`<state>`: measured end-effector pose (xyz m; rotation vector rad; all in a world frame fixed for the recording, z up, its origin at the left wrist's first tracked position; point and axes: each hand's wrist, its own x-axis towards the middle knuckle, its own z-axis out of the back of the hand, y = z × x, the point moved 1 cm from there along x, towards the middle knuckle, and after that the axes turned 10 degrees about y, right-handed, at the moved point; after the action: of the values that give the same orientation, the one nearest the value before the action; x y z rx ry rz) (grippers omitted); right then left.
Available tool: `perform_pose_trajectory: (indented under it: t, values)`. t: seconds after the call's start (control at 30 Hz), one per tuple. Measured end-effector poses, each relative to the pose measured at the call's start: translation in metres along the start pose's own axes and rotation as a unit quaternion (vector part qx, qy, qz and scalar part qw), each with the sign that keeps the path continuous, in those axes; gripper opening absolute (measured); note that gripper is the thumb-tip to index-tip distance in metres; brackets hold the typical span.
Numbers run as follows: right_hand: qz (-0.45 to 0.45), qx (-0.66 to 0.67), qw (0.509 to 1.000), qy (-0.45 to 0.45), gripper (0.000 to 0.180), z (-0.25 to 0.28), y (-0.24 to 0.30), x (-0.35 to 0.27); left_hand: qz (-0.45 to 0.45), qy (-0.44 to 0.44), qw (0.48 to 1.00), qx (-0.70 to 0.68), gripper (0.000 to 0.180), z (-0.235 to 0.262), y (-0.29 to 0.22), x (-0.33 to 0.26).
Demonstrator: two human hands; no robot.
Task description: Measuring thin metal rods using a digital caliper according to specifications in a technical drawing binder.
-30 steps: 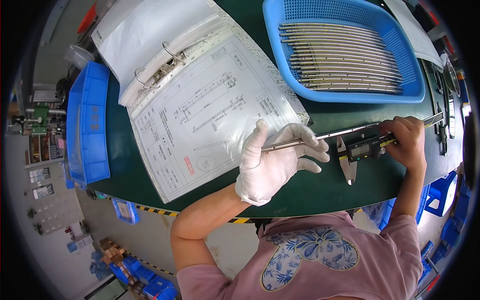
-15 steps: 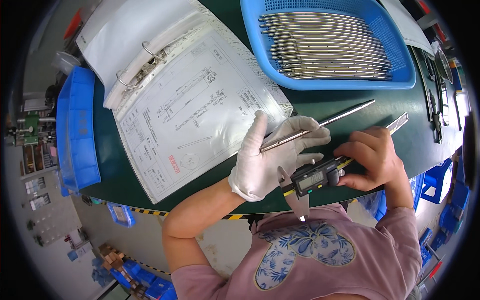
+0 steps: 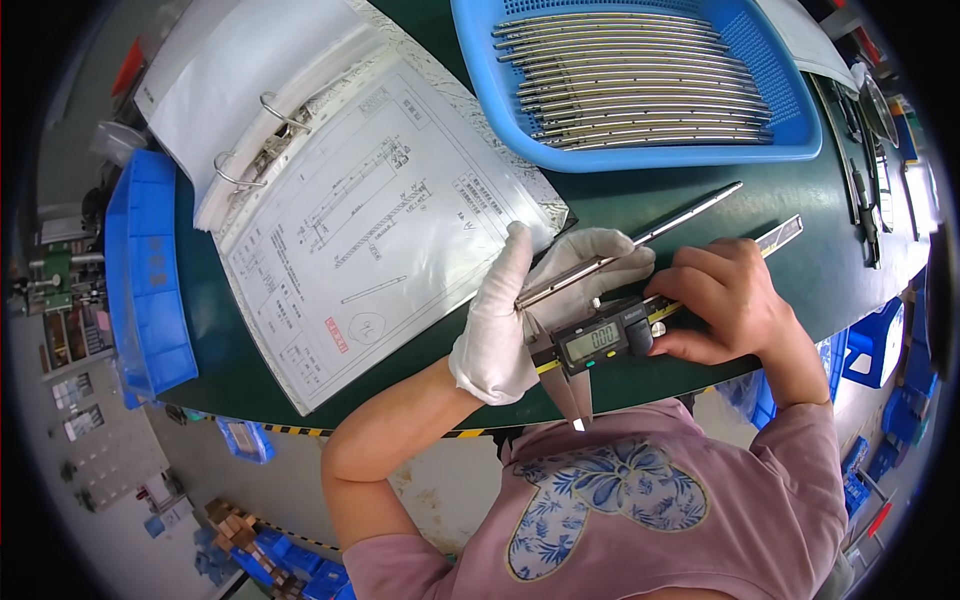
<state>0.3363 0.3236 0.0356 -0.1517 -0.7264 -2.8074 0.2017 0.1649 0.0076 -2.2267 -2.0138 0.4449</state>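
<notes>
Grip Condition and Handling Notes

At far left is a blue bin (image 3: pixel 150 290); next, an open binder (image 3: pixel 390 225) on the green tabletop (image 3: pixel 605 200). The gloved left hand (image 3: pixel 500 340) carries a metal rod (image 3: pixel 563 281) slantwise across its palm; its fingers curl partly over the rod, thumb spread clear. The rod appears stiff, fairly light and smooth, hence liable to slide lengthwise; support near mid-length. The caliper (image 3: pixel 595 342) lies just below the rod; contact cannot be told. A blue basket (image 3: pixel 640 158) of similar rods (image 3: pixel 640 92) stands beyond. At right, the bare right hand (image 3: pixel 728 305) pinches the caliper between thumb and fingers. Treat its jaws as delicate; grasp the body.
</notes>
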Motion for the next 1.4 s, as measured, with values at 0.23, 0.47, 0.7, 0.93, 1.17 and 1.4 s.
perform_pose_trajectory:
  t: [0.23,0.47,0.7,0.93,1.17,1.4]
  values:
    - [-0.001,0.009,1.0,-0.001,0.042,-0.005,-0.001,-0.001,0.005,0.007,1.0,-0.004,0.067,0.001,0.001,-0.001]
    - [0.024,-0.002,1.0,-0.015,0.033,-0.005,0.0,0.001,0.015,-0.035,0.999,0.035,0.074,-0.008,0.001,0.0]
    - [0.026,0.013,1.0,-0.004,0.031,-0.005,-0.003,0.002,0.035,-0.02,0.997,0.061,0.073,0.001,-0.001,0.0]
    - [0.024,0.001,0.999,-0.024,0.034,-0.01,-0.002,0.004,0.001,-0.015,1.0,0.024,0.063,-0.001,-0.001,-0.001]
    - [0.02,-0.036,0.999,-0.022,0.039,-0.009,-0.002,0.003,0.004,-0.009,0.999,0.05,0.069,0.0,0.001,0.0]
    - [0.012,-0.039,0.999,-0.01,0.041,-0.014,-0.006,0.002,-0.004,-0.024,0.999,0.049,0.069,-0.002,0.0,0.001]
